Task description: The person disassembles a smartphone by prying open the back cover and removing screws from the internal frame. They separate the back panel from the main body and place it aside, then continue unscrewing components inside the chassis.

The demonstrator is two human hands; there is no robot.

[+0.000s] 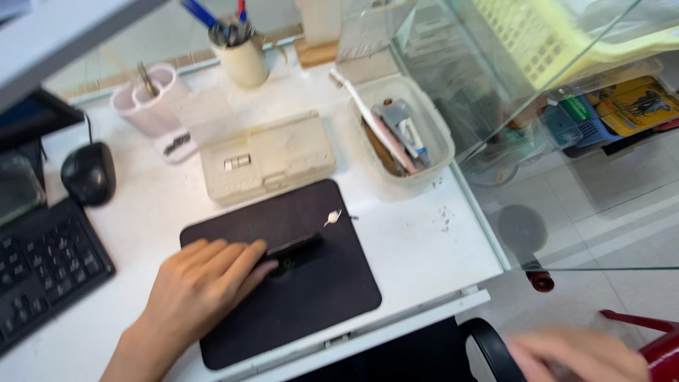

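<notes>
Head view: left hand (201, 283) lies flat, fingers extended and gripping nothing, fingertips touching a dark phone (293, 246) on the black mat (311, 297) near the desk's (417, 244) front edge. Phone looks unopened. Right hand (576, 354), blurred beyond the desk's front-right corner; grip unclear.

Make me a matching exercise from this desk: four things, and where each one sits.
Things:
1. left hand
2. computer mouse
3. beige case
4. pen cup

Places:
A. behind the black mat
B. at the back of the desk
C. on the black mat, fingers at a dark flat device
D. beside the keyboard

Pairs: 1-C, 2-D, 3-A, 4-B
</notes>
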